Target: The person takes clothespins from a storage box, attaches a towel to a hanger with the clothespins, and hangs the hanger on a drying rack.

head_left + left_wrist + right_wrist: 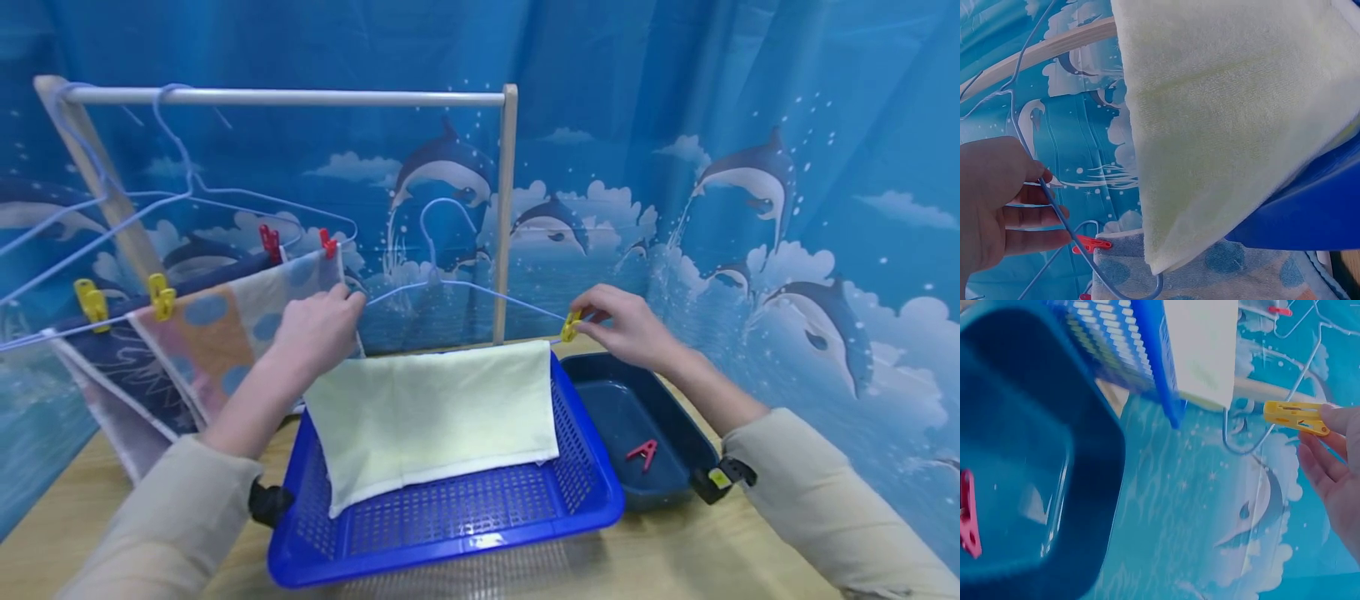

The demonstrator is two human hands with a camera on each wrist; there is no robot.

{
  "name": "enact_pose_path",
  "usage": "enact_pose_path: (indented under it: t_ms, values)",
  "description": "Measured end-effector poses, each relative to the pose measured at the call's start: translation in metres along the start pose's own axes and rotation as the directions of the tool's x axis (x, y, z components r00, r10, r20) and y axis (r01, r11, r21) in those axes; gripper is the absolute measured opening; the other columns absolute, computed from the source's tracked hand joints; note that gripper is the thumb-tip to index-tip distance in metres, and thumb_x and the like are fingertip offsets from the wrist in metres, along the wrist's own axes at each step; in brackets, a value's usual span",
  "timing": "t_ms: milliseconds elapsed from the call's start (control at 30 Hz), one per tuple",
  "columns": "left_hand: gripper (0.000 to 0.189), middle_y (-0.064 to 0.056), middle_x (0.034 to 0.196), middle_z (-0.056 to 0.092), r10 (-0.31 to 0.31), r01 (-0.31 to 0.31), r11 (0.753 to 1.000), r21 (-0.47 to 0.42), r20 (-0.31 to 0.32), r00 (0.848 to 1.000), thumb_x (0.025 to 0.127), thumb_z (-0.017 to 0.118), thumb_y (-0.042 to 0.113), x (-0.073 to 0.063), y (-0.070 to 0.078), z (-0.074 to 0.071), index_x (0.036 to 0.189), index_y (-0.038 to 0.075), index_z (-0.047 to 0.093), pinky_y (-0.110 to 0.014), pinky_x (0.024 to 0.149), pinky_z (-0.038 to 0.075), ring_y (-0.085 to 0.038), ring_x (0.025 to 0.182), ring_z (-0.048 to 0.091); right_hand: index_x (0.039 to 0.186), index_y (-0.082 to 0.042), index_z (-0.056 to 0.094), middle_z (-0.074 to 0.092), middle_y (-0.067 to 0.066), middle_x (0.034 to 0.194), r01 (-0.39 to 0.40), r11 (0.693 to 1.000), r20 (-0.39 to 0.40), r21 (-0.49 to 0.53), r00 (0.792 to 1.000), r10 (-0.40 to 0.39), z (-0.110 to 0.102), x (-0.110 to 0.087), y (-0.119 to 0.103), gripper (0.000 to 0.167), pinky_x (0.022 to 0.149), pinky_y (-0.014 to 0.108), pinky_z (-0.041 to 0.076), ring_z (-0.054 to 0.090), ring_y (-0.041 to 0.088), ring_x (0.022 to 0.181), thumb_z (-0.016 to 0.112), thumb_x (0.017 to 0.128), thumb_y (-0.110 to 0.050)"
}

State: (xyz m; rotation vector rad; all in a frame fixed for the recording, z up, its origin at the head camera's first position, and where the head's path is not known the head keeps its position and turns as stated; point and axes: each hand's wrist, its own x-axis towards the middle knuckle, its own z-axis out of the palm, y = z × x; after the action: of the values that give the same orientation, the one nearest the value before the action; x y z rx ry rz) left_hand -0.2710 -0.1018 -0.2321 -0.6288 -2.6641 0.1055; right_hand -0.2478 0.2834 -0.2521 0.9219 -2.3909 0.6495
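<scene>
A pale yellow towel [442, 408] is draped over the bottom bar of a light blue wire hanger [510, 297], above a blue basket [450, 548]. My left hand [318, 329] holds the hanger's left shoulder; in the left wrist view the wire [1054, 203] runs between thumb and fingers. At the hanger's right end, my right hand [626, 325] pinches a yellow clothespin [1294, 417] between thumb and fingers. The clothespin's tip overlaps the wire, to the side of the towel's edge.
A wooden rack [506, 208] stands behind. Two hangers on its rod carry patterned cloths [225, 321], pinned with yellow [161, 297] and red clothespins [327, 243]. A dark basin [611, 408] at right contains a red clothespin [642, 452]. A dolphin-print curtain [750, 83] surrounds the wooden table.
</scene>
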Motion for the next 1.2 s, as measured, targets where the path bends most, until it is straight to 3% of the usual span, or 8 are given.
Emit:
enact_pose_path:
  t_ms: [233, 533, 1000, 1200]
  values:
    - [0.021, -0.017, 0.089, 0.058, 0.004, -0.004, 1.0, 0.007, -0.01, 1.0, 0.082, 0.064, 0.006, -0.001, 0.001, -0.002, 0.102, 0.001, 0.059, -0.038, 0.055, 0.051, -0.026, 0.066, 0.055, 0.093, -0.006, 0.066, 0.062, 0.004, 0.09, 0.072, 0.997, -0.066, 0.02, 0.995, -0.07, 0.015, 0.006, -0.005, 0.02, 0.064, 0.029, 0.051, 0.06, 0.016, 0.08, 0.064, 0.08, 0.01]
    - [0.025, -0.02, 0.095, 0.059, 0.019, -0.019, 1.0, -0.002, -0.05, 0.999, 0.083, 0.063, 0.006, -0.004, 0.002, -0.004, 0.107, -0.001, 0.059, -0.041, 0.059, 0.053, -0.029, 0.072, 0.059, 0.072, -0.009, 0.067, 0.063, -0.003, 0.078, 0.137, 0.984, -0.144, -0.115, 0.978, -0.153, 0.034, 0.009, -0.001, 0.02, 0.052, 0.027, 0.047, 0.061, 0.013, 0.07, 0.065, 0.076, 0.01]
    - [0.025, -0.018, 0.102, 0.06, 0.063, -0.059, 0.998, 0.027, -0.154, 0.986, 0.083, 0.065, 0.005, -0.008, 0.004, -0.002, 0.106, 0.0, 0.059, -0.041, 0.064, 0.054, -0.031, 0.081, 0.061, 0.064, -0.011, 0.066, 0.064, -0.001, 0.079, 0.164, 0.974, -0.1, -0.157, 0.978, -0.181, 0.041, 0.011, -0.002, 0.028, 0.044, 0.022, 0.038, 0.062, 0.014, 0.069, 0.055, 0.072, 0.014]
    - [0.026, -0.017, 0.1, 0.06, 0.053, -0.049, 0.998, 0.028, -0.207, 0.977, 0.082, 0.065, 0.004, -0.01, 0.003, -0.001, 0.106, -0.001, 0.058, -0.041, 0.062, 0.054, -0.031, 0.079, 0.061, 0.064, -0.011, 0.065, 0.064, 0.0, 0.079, 0.217, 0.96, -0.093, -0.175, 0.967, -0.236, 0.042, 0.012, -0.002, 0.029, 0.04, 0.021, 0.034, 0.061, 0.013, 0.065, 0.054, 0.073, 0.015]
